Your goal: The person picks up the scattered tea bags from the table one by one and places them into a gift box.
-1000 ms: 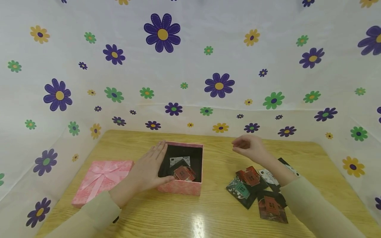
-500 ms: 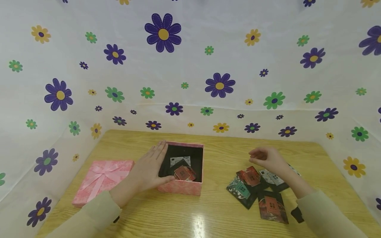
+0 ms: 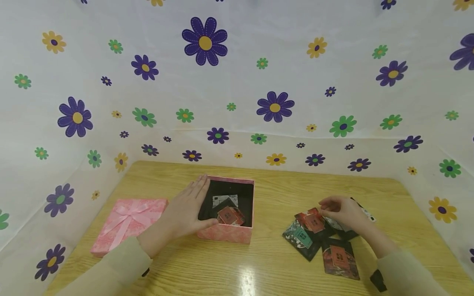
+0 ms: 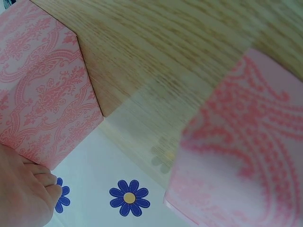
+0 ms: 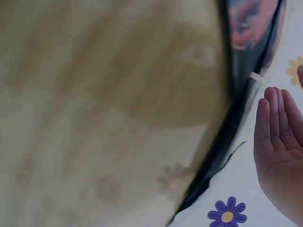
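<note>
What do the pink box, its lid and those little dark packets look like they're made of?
The pink box looks like stiff card covered in matte patterned paper, with a black lining. Its lid looks the same, with what looks like a satin ribbon bow. The packets look like glossy printed foil or plastic; which one is unclear. The table looks like varnished wood or a laminate.

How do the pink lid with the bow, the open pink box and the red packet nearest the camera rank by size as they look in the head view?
1. Pink lid with the bow and open pink box: look alike, too close to rank.
2. Red packet nearest the camera: clearly smallest.
</note>
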Demonstrator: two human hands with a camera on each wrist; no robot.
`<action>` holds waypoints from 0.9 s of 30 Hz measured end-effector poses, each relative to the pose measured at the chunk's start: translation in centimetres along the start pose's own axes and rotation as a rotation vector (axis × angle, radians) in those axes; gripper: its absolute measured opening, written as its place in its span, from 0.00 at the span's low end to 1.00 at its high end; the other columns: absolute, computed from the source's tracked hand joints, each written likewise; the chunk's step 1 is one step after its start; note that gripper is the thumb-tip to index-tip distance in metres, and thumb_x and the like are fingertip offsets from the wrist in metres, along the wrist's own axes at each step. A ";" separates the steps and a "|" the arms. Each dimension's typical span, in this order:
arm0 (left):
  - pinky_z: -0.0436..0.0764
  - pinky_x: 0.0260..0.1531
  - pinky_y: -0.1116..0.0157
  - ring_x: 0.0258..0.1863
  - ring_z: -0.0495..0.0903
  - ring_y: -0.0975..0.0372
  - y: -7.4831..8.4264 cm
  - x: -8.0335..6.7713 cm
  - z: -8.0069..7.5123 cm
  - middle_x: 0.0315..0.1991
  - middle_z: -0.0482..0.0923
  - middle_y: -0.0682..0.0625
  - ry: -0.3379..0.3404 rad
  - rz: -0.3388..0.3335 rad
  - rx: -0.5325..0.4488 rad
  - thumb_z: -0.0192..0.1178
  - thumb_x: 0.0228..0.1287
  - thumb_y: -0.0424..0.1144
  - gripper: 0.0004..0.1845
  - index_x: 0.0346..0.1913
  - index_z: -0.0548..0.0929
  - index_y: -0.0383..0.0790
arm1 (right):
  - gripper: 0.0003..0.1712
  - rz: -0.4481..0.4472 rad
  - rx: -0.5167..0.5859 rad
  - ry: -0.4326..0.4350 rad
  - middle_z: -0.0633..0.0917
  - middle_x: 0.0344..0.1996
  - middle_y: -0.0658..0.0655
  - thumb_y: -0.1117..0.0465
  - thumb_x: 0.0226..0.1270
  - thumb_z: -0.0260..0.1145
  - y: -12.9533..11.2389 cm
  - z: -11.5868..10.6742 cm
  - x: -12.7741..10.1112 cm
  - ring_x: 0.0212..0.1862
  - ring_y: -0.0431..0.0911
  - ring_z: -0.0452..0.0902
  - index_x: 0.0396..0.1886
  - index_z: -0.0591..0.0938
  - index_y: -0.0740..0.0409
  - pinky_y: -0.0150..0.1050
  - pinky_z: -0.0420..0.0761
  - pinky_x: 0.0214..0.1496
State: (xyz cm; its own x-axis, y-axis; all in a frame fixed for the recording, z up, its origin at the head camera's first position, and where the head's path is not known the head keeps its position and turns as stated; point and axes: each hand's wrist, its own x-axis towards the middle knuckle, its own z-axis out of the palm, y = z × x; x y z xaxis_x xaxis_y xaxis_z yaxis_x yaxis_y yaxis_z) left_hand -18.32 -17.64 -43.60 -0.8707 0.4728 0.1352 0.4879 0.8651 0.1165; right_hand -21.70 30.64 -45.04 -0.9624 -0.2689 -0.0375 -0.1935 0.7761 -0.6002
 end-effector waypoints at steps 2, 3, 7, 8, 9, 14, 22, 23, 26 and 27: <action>0.57 0.85 0.49 0.87 0.49 0.45 0.0 0.0 0.0 0.87 0.45 0.37 -0.003 -0.003 -0.006 0.61 0.66 0.72 0.62 0.85 0.51 0.29 | 0.19 0.014 0.002 -0.015 0.92 0.44 0.62 0.59 0.72 0.74 0.2 0.1 -0.2 0.43 0.49 0.89 0.55 0.86 0.68 0.42 0.88 0.43; 0.56 0.85 0.49 0.87 0.48 0.45 0.0 0.0 0.0 0.87 0.45 0.38 -0.005 -0.005 -0.008 0.61 0.66 0.72 0.62 0.85 0.51 0.30 | 0.20 0.014 0.005 -0.018 0.92 0.44 0.62 0.59 0.72 0.74 0.2 0.2 -0.3 0.43 0.50 0.89 0.55 0.86 0.69 0.44 0.88 0.44; 0.56 0.85 0.49 0.87 0.48 0.46 0.1 0.0 0.1 0.87 0.45 0.38 -0.008 -0.007 -0.012 0.61 0.66 0.72 0.62 0.85 0.51 0.30 | 0.22 0.015 0.008 -0.019 0.91 0.43 0.62 0.58 0.71 0.75 0.5 0.3 -0.4 0.43 0.50 0.89 0.55 0.86 0.69 0.47 0.88 0.44; 0.56 0.85 0.49 0.87 0.48 0.45 0.1 0.0 0.1 0.87 0.45 0.38 -0.007 -0.006 -0.011 0.61 0.66 0.72 0.61 0.85 0.51 0.29 | 0.23 0.015 0.006 -0.020 0.91 0.44 0.62 0.57 0.70 0.76 0.5 0.4 -0.3 0.43 0.50 0.89 0.56 0.85 0.70 0.47 0.88 0.44; 0.56 0.85 0.49 0.87 0.48 0.45 0.0 0.0 0.1 0.87 0.45 0.37 -0.007 -0.006 -0.010 0.61 0.66 0.72 0.61 0.84 0.51 0.29 | 0.24 0.016 0.001 -0.022 0.91 0.44 0.62 0.56 0.70 0.76 0.6 0.5 -0.3 0.43 0.50 0.88 0.56 0.85 0.70 0.47 0.89 0.45; 0.57 0.85 0.49 0.87 0.49 0.44 0.0 0.0 0.0 0.87 0.46 0.37 -0.002 -0.001 -0.003 0.62 0.66 0.71 0.61 0.84 0.52 0.29 | 0.29 -0.004 -0.019 -0.044 0.90 0.46 0.64 0.53 0.67 0.79 0.6 0.9 0.0 0.45 0.50 0.87 0.58 0.85 0.71 0.43 0.88 0.45; 0.57 0.85 0.49 0.87 0.50 0.44 0.1 0.0 0.0 0.87 0.47 0.37 -0.002 0.000 -0.001 0.61 0.66 0.72 0.61 0.84 0.52 0.29 | 0.36 -0.046 -0.070 -0.058 0.89 0.48 0.66 0.53 0.61 0.82 0.1 1.7 0.2 0.46 0.54 0.87 0.61 0.83 0.74 0.50 0.89 0.46; 0.57 0.85 0.49 0.87 0.49 0.45 0.0 0.0 0.0 0.87 0.47 0.37 -0.004 -0.002 -0.001 0.61 0.66 0.72 0.61 0.84 0.52 0.29 | 0.37 -0.043 -0.082 -0.057 0.89 0.48 0.66 0.53 0.61 0.83 0.0 1.8 0.2 0.46 0.54 0.87 0.61 0.83 0.74 0.52 0.89 0.46; 0.57 0.85 0.49 0.87 0.49 0.45 0.0 0.0 0.1 0.87 0.46 0.37 -0.008 -0.002 0.002 0.60 0.67 0.72 0.61 0.84 0.52 0.29 | 0.39 -0.036 -0.111 -0.052 0.88 0.47 0.65 0.53 0.58 0.84 -0.3 2.0 0.2 0.46 0.55 0.86 0.62 0.82 0.74 0.54 0.88 0.47; 0.56 0.85 0.49 0.87 0.49 0.45 0.0 0.0 0.1 0.87 0.46 0.37 -0.009 -0.002 0.004 0.60 0.67 0.73 0.61 0.84 0.52 0.29 | 0.40 -0.036 -0.118 -0.051 0.87 0.47 0.65 0.53 0.58 0.84 -0.4 2.0 0.2 0.46 0.55 0.85 0.62 0.82 0.75 0.55 0.88 0.47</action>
State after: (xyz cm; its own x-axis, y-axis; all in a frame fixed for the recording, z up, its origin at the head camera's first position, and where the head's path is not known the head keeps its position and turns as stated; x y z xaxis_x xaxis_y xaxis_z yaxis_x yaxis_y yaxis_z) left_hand -18.35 -17.60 -43.71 -0.8723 0.4724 0.1260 0.4857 0.8668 0.1127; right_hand -21.47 29.13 -46.46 -0.9441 -0.3240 -0.0603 -0.2514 0.8263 -0.5040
